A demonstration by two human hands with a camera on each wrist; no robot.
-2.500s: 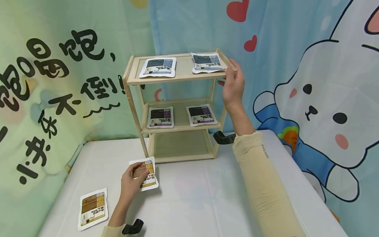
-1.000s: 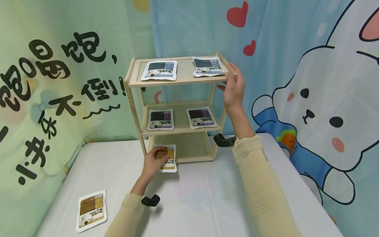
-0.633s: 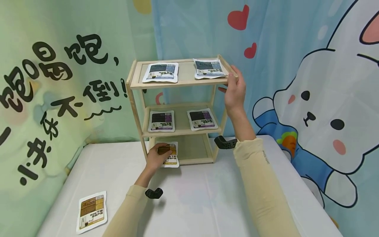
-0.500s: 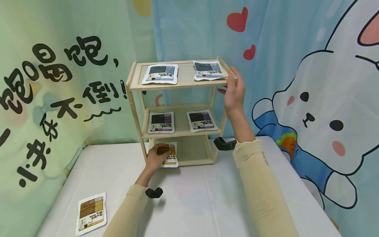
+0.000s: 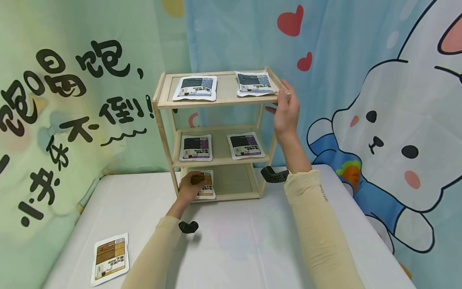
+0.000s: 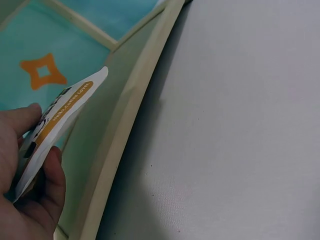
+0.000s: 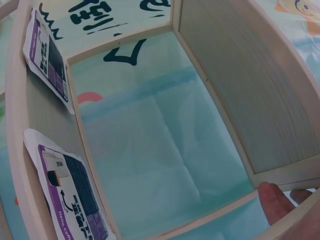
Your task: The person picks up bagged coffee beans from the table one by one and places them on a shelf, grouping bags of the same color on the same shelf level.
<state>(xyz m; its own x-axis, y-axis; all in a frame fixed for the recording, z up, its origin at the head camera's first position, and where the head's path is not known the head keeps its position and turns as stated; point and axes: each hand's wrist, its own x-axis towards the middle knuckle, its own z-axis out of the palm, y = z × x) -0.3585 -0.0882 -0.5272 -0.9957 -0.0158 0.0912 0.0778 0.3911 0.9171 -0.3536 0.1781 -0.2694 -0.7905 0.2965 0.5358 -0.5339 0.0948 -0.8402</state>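
Note:
My left hand (image 5: 187,189) pinches a brown-and-yellow coffee pouch (image 5: 207,191) at the left part of the lowest tier of a wooden three-tier shelf (image 5: 231,196). In the left wrist view this pouch (image 6: 67,110) is tilted between thumb and fingers, close over the bottom board. My right hand (image 5: 286,116) grips the top right corner of the shelf; its fingertips (image 7: 272,200) show at the frame in the right wrist view. Two blue-labelled pouches, one left (image 5: 196,88) and one right (image 5: 254,84), lie on the top tier. Purple-and-black pouches, left (image 5: 196,147) and right (image 5: 246,145), lie on the middle tier.
Another brown-and-yellow pouch (image 5: 110,259) lies flat at the front left of the white table (image 5: 231,249). Behind the shelf hangs a printed curtain (image 5: 231,36). The middle tier's board sits low over my left hand, and the shelf's left post (image 5: 165,144) stands beside it.
My left hand has carried its pouch rightward and forward from before the shelf into the lowest tier. My right hand keeps its grip on the top corner.

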